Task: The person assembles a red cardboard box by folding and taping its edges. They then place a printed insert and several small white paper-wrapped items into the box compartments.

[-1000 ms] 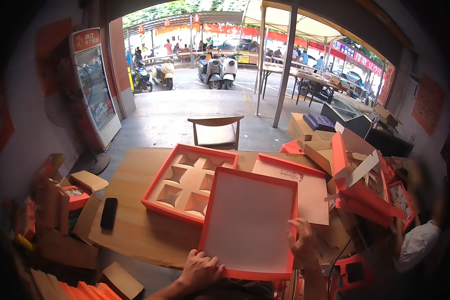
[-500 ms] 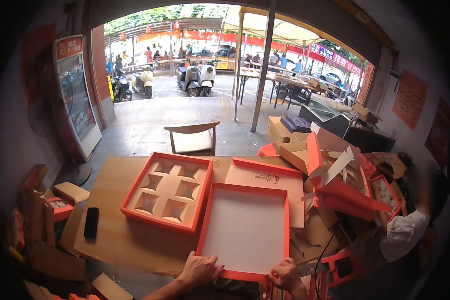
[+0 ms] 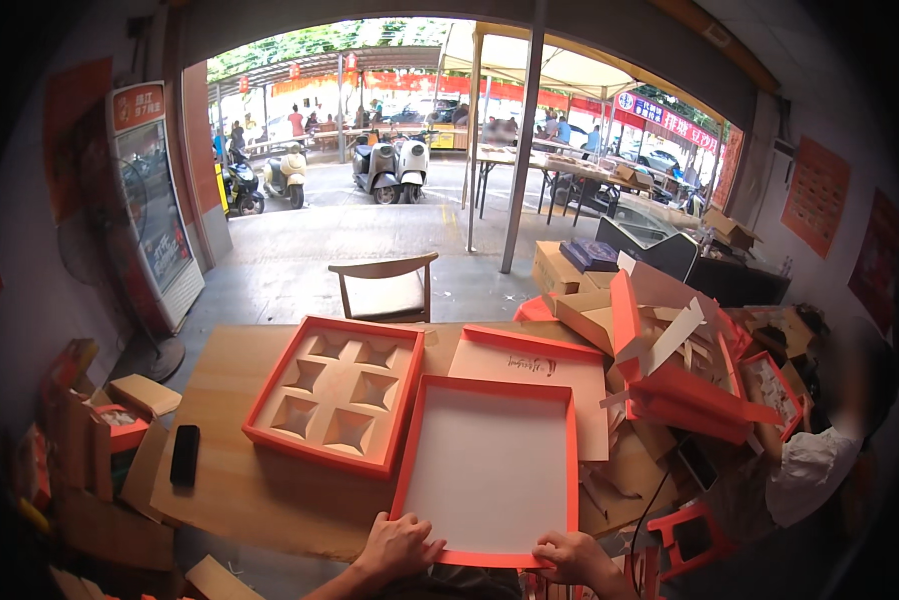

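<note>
A shallow red cardboard box [image 3: 490, 470] with a bare pale inside leans over the table's near edge in front of me. My left hand [image 3: 400, 548] grips its near left corner, thumb over the rim. At the near right corner, my right hand [image 3: 574, 556] is closed on the rim with fingers curled. To the left lies a red gift box [image 3: 406, 415] with a pale insert [image 3: 342, 378] of several hollow wells, nothing in them. Partly under the shallow box is another red-edged panel [image 3: 570, 375] with dark lettering.
A black phone [image 3: 185, 455] lies on the brown table [image 3: 240, 500] at left. Red and brown cartons [image 3: 670, 350] are heaped on the right, where a person [image 3: 815, 470] sits beside a red stool [image 3: 692, 540]. A wooden chair [image 3: 385, 290] stands beyond the table.
The view has tilted slightly, so the scene sits a little lower. My right hand's fingers have curled more around the rim; the shallow box has hardly moved.
</note>
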Motion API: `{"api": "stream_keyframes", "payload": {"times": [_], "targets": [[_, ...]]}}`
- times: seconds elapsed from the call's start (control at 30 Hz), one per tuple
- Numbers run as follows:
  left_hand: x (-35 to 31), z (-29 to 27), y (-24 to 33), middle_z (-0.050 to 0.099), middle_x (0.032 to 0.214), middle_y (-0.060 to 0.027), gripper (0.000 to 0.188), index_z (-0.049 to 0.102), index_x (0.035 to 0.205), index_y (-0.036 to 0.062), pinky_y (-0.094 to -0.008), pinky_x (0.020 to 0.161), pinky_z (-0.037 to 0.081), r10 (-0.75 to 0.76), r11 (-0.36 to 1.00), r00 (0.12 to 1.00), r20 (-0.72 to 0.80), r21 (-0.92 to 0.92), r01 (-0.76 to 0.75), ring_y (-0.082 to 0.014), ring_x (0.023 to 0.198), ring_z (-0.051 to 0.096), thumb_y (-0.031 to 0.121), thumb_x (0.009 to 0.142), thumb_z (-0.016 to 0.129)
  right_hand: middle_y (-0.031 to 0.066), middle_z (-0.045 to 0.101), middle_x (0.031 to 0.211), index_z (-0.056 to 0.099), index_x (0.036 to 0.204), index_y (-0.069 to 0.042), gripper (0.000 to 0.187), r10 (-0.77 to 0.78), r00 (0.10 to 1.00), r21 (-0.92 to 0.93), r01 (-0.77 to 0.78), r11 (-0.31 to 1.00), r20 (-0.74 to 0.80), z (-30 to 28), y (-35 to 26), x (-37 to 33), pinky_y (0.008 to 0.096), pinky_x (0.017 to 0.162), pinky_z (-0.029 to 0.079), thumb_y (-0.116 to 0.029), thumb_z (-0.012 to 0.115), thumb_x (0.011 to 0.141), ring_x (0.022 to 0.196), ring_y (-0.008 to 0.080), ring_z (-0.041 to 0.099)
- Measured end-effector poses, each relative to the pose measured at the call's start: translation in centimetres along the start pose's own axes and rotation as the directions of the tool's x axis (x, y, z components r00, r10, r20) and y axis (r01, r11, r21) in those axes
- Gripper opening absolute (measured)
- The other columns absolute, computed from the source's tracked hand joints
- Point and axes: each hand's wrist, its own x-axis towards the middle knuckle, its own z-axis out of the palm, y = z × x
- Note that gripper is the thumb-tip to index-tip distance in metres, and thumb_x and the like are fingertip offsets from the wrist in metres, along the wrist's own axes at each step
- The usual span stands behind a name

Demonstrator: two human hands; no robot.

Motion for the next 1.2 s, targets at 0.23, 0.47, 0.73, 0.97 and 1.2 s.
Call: {"api": "stream_keyframes", "payload": {"times": [0.23,0.47,0.73,0.97,1.2], "targets": [[0.4,0.0,-1.1,0.071,0.086,-0.0109,0.041,0.078,0.095,0.0088,-0.0467,0.092,0.046,0.248,0.956,0.963,-0.103,0.185,-0.226,-0.0279,0.088,0.069,0.050,0.094,0.075,0.0026,0.065,0.079,0.064,0.083,-0.015,0.019,-0.036,0.999,-0.126,0.031,0.991,-0.031,2.3,1.3,-1.1,0.0393,0.059,0.056,-0.022,0.082,0.086,0.070,0.0259,0.069],[-0.8,-1.8,-2.8,0.072,0.078,-0.0046,0.048,0.069,0.072,0.0091,-0.0493,0.112,0.044,0.470,0.883,0.873,-0.126,0.060,-0.466,-0.0233,0.098,0.069,0.052,0.093,0.079,0.0005,0.060,0.077,0.060,0.082,-0.017,0.024,-0.109,0.966,-0.230,0.053,0.972,-0.235,2.2,0.8,-1.2,0.0366,0.062,0.051,-0.026,0.082,0.087,0.073,0.0223,0.068],[-0.8,-1.0,-3.5,0.068,0.071,-0.0020,0.045,0.067,0.072,0.0092,-0.0517,0.108,0.052,0.478,0.852,0.824,-0.306,-0.068,-0.519,-0.0238,0.096,0.071,0.047,0.087,0.086,-0.0002,0.057,0.069,0.063,0.079,-0.019,0.032,-0.065,0.984,-0.261,0.020,0.965,-0.164,4.0,1.8,-2.7,0.0378,0.057,0.048,-0.040,0.086,0.087,0.064,0.0220,0.065],[-2.3,1.4,-3.7,0.064,0.131,-0.0199,0.031,0.073,0.114,0.0043,-0.0467,0.102,0.058,0.005,0.970,0.822,-0.570,-0.198,-0.144,-0.0358,0.112,0.071,0.023,0.091,0.081,0.0004,0.050,0.064,0.055,0.073,-0.017,0.043,-0.110,0.974,-0.344,0.037,0.938,-0.197,3.8,1.7,-3.0,0.0363,0.050,0.046,-0.046,0.082,0.088,0.058,0.0200,0.061],[-2.7,-0.2,-3.5,0.065,0.138,-0.0209,0.028,0.072,0.115,0.0019,-0.0427,0.095,0.061,-0.066,0.783,0.970,-0.236,-0.615,-0.096,-0.0372,0.117,0.071,0.017,0.094,0.082,0.0002,0.046,0.061,0.055,0.072,-0.017,0.042,-0.155,0.951,-0.296,0.073,0.952,-0.266,4.2,1.6,-3.0,0.0368,0.047,0.042,-0.041,0.087,0.083,0.052,0.0211,0.056]]}}
